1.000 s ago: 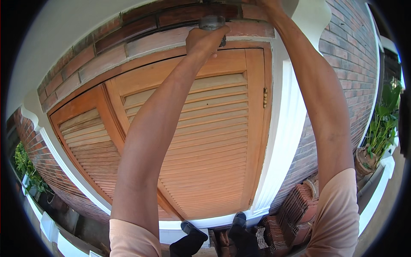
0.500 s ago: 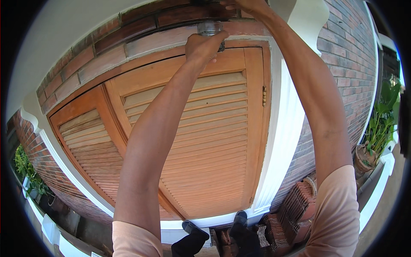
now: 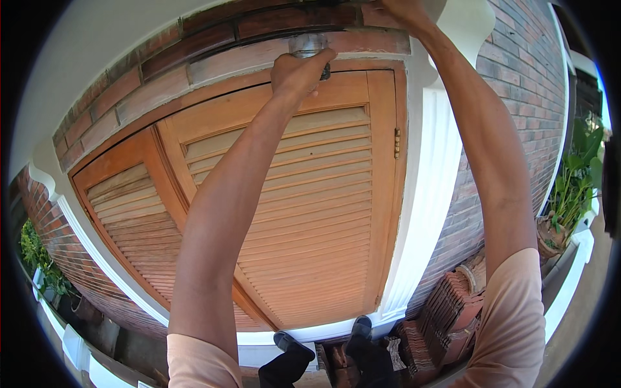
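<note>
My left hand [image 3: 296, 77] is raised to the top of the shuttered door, its fingers closed round a clear cup-like container [image 3: 308, 44]. Something dark shows at the container's lower end, below my fingers. Higher and to the right, my right hand [image 3: 406, 11] reaches up to the brick band [image 3: 284, 24] above the door. The upper edge of the picture cuts off its fingers, so what they hold, if anything, is hidden. Some bricks in the upper course look darker and glossier than the paler row beneath.
Ahead stands a wooden louvred door [image 3: 310, 213] beside a white fluted column [image 3: 427, 194]. Stacked clay tiles [image 3: 446, 310] lie at lower right, near my shoes [image 3: 362, 328]. A potted plant [image 3: 553, 236] and a low white railing [image 3: 569, 278] are farther right.
My left hand and the container have shifted slightly left. My right hand has moved to the right and higher, so less of it shows.
</note>
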Demonstrator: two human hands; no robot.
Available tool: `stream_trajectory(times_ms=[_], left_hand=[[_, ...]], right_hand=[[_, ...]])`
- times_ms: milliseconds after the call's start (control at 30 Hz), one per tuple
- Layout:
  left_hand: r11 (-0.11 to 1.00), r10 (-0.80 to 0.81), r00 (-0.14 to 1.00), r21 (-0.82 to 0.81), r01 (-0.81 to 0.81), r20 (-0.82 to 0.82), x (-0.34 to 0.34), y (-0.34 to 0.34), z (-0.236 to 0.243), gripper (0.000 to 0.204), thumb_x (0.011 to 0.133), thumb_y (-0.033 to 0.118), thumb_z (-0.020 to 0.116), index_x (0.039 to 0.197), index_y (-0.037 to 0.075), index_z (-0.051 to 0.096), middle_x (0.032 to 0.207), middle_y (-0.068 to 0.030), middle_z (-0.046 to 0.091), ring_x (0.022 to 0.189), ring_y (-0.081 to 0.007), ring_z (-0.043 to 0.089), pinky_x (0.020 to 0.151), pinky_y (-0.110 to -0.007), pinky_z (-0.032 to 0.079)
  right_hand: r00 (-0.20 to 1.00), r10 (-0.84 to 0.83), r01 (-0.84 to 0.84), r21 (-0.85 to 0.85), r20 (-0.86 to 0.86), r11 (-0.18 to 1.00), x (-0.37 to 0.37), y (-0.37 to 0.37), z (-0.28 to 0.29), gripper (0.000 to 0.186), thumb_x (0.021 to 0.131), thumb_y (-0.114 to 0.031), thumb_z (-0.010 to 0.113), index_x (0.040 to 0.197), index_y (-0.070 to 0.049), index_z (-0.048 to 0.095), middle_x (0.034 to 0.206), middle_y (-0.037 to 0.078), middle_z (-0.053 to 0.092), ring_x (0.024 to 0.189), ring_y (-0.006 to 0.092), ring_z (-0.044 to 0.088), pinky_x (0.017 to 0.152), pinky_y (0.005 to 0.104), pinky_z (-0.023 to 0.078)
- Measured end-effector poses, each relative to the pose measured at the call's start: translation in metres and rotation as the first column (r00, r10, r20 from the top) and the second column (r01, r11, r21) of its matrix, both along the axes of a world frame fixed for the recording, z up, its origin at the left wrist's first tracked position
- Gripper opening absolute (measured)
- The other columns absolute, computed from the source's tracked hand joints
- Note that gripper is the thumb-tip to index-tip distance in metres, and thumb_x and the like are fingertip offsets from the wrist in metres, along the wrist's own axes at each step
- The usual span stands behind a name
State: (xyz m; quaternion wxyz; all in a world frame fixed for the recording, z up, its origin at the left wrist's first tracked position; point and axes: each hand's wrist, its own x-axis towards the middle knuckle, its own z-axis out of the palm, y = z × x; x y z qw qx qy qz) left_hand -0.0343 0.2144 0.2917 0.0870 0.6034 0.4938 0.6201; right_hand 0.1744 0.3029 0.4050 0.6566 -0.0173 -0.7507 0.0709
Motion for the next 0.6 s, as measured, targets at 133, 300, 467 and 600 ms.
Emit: stream_trajectory(times_ms=[133,300,467,600], left_hand=[[1.0,0.02,1.0,-0.024,-0.02,0.015,-0.009,-0.002,-0.014,0.044,0.076,0.048,0.081,0.088,0.006,0.07,0.076,-0.0028,0.067,0.066,-0.0102,0.063,0.054,-0.026,0.053],[0.999,0.029,0.999,-0.033,-0.028,0.026,-0.011,-0.003,-0.025,0.046,0.075,0.048,0.081,0.091,0.007,0.07,0.078,-0.0022,0.067,0.066,-0.0105,0.064,0.055,-0.026,0.053],[1.0,-0.005,0.999,-0.023,0.006,0.043,-0.018,-0.01,-0.027,0.048,0.075,0.049,0.081,0.097,0.007,0.07,0.082,-0.0022,0.068,0.07,-0.01,0.065,0.058,-0.027,0.055],[0.999,0.001,1.0,-0.051,0.0,0.021,-0.018,-0.011,-0.031,0.048,0.075,0.049,0.081,0.098,0.008,0.07,0.082,-0.0023,0.069,0.071,-0.0099,0.065,0.06,-0.027,0.055]], right_hand=[[0.986,-0.049,0.037,-0.078,-0.157,0.996,-0.012,-0.012,-0.011,0.02,0.096,-0.015,0.068,0.103,0.003,0.071,0.086,0.011,0.074,0.072,0.0211,0.072,0.065,0.0335,0.061],[0.994,-0.004,-0.025,-0.251,-0.112,0.968,-0.043,0.005,-0.018,0.025,0.098,-0.022,0.068,0.106,0.002,0.068,0.084,0.011,0.073,0.073,0.022,0.073,0.063,0.0357,0.062],[0.972,0.167,-0.215,-0.344,-0.164,0.914,-0.009,0.02,-0.018,0.021,0.098,-0.018,0.069,0.103,0.002,0.069,0.082,0.012,0.073,0.068,0.0196,0.072,0.057,0.032,0.059],[0.971,0.089,-0.145,-0.251,-0.222,0.957,-0.032,0.008,-0.029,0.018,0.098,-0.016,0.067,0.102,0.001,0.07,0.081,0.011,0.073,0.067,0.0191,0.072,0.056,0.0316,0.058]])
